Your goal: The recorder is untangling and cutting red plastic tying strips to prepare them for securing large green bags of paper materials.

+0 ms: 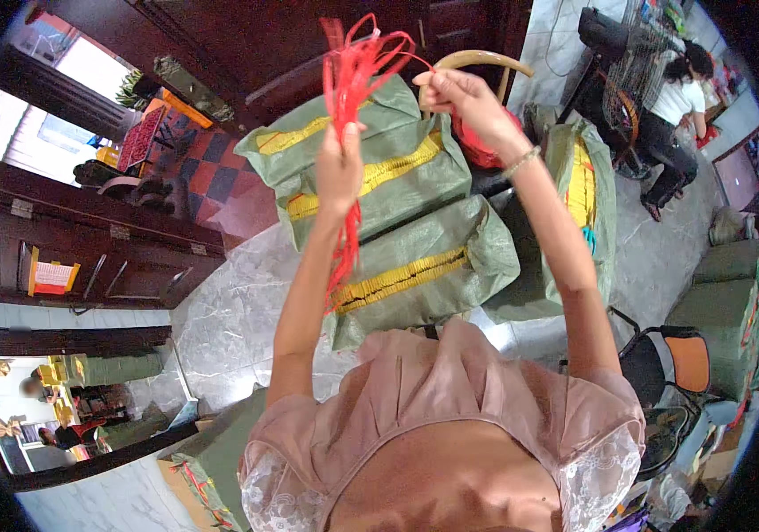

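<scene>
My left hand (340, 168) is closed round a bundle of red cords (353, 84), raised in front of me. The loose upper ends fan out above the fist, and the rest hangs down past my wrist. To its right, my right hand (459, 96) pinches the end of one red strand drawn out from the bundle. Below the hands lie green woven sacks (415, 199), open along the top, with rows of yellow bundled pieces (397, 282) inside. A red mass (477, 146) sits just under my right hand, partly hidden by it.
A curved wooden chair back (486, 58) stands behind my right hand. Another green sack with yellow contents (582, 191) is at the right. Farther right a person in a white top (676, 102) sits bent over. An orange-backed chair (686, 362) stands at lower right, a mirror (69, 399) at lower left.
</scene>
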The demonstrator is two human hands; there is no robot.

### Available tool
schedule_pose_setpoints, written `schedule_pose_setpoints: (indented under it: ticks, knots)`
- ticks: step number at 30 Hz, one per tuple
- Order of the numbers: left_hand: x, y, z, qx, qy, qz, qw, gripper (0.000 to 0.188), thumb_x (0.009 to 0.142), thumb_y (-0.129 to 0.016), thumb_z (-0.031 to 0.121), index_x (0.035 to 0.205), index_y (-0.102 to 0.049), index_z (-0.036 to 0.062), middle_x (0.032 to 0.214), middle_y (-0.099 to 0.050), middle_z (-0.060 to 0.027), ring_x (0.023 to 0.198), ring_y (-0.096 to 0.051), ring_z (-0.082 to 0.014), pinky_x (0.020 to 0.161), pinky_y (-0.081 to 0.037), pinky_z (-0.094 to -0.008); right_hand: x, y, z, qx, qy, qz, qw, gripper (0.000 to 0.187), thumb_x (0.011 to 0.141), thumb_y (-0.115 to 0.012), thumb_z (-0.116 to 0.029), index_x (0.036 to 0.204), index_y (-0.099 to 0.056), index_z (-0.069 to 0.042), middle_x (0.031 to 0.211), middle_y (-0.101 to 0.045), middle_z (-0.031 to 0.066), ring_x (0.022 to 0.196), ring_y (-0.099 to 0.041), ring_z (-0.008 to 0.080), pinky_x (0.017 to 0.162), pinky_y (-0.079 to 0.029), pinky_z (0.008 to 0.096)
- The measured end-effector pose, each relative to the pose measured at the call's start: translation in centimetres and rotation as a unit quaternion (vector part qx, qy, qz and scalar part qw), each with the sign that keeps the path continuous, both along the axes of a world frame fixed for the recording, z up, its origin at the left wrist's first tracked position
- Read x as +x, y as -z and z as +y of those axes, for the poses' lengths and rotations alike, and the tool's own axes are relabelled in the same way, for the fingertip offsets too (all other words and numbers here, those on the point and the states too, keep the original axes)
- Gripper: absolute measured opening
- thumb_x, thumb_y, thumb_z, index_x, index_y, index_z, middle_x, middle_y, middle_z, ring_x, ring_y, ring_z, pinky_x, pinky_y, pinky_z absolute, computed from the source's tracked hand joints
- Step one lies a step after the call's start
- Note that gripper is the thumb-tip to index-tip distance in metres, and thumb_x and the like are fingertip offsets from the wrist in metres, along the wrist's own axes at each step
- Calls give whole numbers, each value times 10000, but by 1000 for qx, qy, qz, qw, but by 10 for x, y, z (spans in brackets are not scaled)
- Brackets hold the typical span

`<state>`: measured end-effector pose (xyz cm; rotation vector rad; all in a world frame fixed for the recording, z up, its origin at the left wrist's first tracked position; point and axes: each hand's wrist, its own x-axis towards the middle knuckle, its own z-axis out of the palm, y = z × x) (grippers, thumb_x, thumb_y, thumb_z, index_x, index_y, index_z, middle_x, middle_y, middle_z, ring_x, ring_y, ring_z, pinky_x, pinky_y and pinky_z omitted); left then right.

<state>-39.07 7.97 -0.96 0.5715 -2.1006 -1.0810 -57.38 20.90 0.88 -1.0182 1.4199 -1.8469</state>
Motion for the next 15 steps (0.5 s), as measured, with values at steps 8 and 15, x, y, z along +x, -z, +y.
schedule_pose_setpoints:
  ticks: [8,15]
  knots:
    - [-35,40,34,2,92,29,995,309,914,-433,267,1056,-524,8,742,-575,-195,666,-583,-303,618,-430,-396,53,3,-35,-164,27,-269,949,213,913,-475,-141,1063,-582,-34,948,-623,28,851,-568,92,786,-450,243]
    - [-22,-1,30,60,90,99,989,247,917,-405,208,800,-493,8,708,-527,-75,681,-491,-172,644,-408,-310,67,-8,-40,-140,113,-75,981,394,948,-376,-349,1133,-539,-42,1038,-588,36,927,-531,94,846,-415,268]
